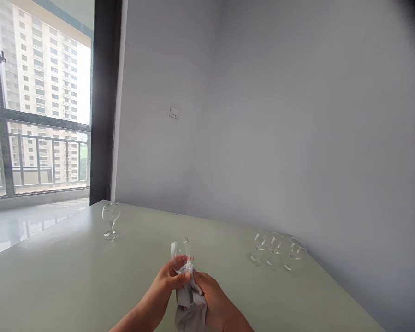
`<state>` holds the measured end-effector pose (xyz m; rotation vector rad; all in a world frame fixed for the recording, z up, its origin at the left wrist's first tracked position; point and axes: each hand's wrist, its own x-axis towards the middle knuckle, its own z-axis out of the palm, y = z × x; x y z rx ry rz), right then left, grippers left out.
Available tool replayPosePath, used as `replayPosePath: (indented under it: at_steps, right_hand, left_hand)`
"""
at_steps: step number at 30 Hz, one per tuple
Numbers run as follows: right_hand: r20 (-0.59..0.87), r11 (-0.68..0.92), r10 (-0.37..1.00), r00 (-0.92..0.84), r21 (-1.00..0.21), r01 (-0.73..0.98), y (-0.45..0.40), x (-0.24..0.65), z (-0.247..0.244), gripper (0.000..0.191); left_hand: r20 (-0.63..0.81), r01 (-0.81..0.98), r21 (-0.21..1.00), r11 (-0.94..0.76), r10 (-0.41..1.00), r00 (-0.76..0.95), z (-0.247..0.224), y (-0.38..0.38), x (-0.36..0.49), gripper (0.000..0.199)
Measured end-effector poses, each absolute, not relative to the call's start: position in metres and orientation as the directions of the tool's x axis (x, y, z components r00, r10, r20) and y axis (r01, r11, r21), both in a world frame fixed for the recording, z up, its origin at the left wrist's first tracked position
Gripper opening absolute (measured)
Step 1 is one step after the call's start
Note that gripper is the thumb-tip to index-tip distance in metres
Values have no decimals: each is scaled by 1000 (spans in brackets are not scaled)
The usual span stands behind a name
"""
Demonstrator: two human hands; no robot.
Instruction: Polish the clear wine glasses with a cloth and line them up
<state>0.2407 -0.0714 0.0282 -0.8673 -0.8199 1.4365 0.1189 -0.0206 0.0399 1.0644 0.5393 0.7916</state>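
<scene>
A clear stemmed glass point(180, 251) is held upright between my hands, above the near middle of the table. My left hand point(171, 276) wraps round the lower part of its bowl, the thumb lying across the front. Bunched about the stem is a grey-white cloth point(191, 304), which hangs down toward me. My right hand point(207, 288) grips the cloth against the glass from the right side. The stem and foot are mostly covered by the cloth, and several fingers are hidden behind the glass.
One stemmed glass point(111, 220) stands at the table's far left. On the right, near the wall, stand three more: a left one point(260, 240), a middle one point(274, 244) and a right one point(296, 250). The pale green table point(134, 263) meets grey walls behind.
</scene>
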Motion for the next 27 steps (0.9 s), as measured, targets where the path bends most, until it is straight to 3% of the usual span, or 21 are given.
replayPosePath:
  at_steps: [2,5,8,10,12,14,17,18,19,21,23,25,27]
  right_hand:
    - [-34,-70,996,-87,-894,-442,-73,243,34,35]
    - [-12,-19,996,-90,-997,-78,-73,252,43,29]
    - [20,17,1000,10,-962,271,-73,266,46,21]
    - [76,24,988,136,-937,349,-74,273,48,20]
    - [223,99,948,225,-883,459,-78,274,52,17]
    - [456,301,888,66,-682,666,-83,267,56,23]
    - [629,556,690,-358,-144,818,-90,250,58,31]
    - [638,564,654,-406,-53,824,-92,246,57,28]
    - [646,558,647,-406,-38,829,-92,244,56,28]
    - [650,562,694,-310,-220,797,-91,244,55,30]
    - [622,558,769,-150,-538,632,-87,248,53,26]
    - [540,497,840,50,-803,328,-82,249,51,14]
    - [389,401,904,180,-916,-35,-78,245,47,6]
  left_hand:
    - [-7,-341,905,254,811,585,42,-22,120,40]
    - [13,-339,921,191,856,517,41,-14,121,43]
    - [6,-325,935,145,907,422,43,-1,117,47]
    - [-24,-359,917,172,924,382,44,5,113,48]
    - [-62,-424,876,229,926,371,43,9,110,48]
    - [-100,-473,832,290,917,387,41,8,110,44]
    - [-147,-471,793,386,871,468,36,2,114,38]
    - [-152,-468,780,415,851,502,35,-1,116,36]
    - [-153,-466,767,440,831,534,36,-3,117,35]
    - [-137,-470,746,471,800,585,39,-7,118,30]
    - [-99,-499,718,485,781,617,44,-9,118,25]
    - [-51,-556,672,490,779,625,50,-11,117,21]
    - [-2,-621,628,469,799,602,55,-12,115,22]
